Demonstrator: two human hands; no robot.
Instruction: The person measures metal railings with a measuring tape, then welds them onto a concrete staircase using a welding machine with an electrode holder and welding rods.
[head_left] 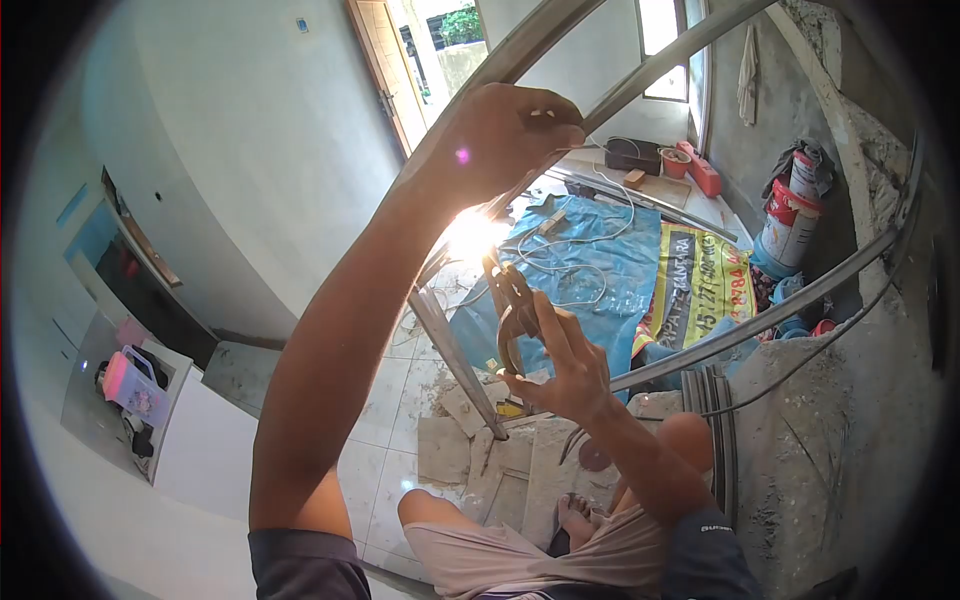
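Observation:
Two metal tubes meet near the top centre, and my left hand point(505, 125) is closed on the metal tube point(650, 80) there, with some fingers hidden behind it. Just below that wrist, a bright welding glare point(475, 235) washes out the joint. My right hand point(572, 362) is lower and grips what looks like a welding electrode holder point(515, 300), its upper end pointing at the glare. A metal post point(455, 360) slopes from the glare down to the floor. Behind my right hand a curved metal rail point(760, 315) runs to the right.
A blue tarp point(590, 250) with a white cable and a yellow printed banner point(695, 290) cover the floor ahead. Paint buckets point(788, 225) stand by the right wall. A black cable point(800, 370) crosses rough concrete. Broken tiles point(445, 450) lie near my feet.

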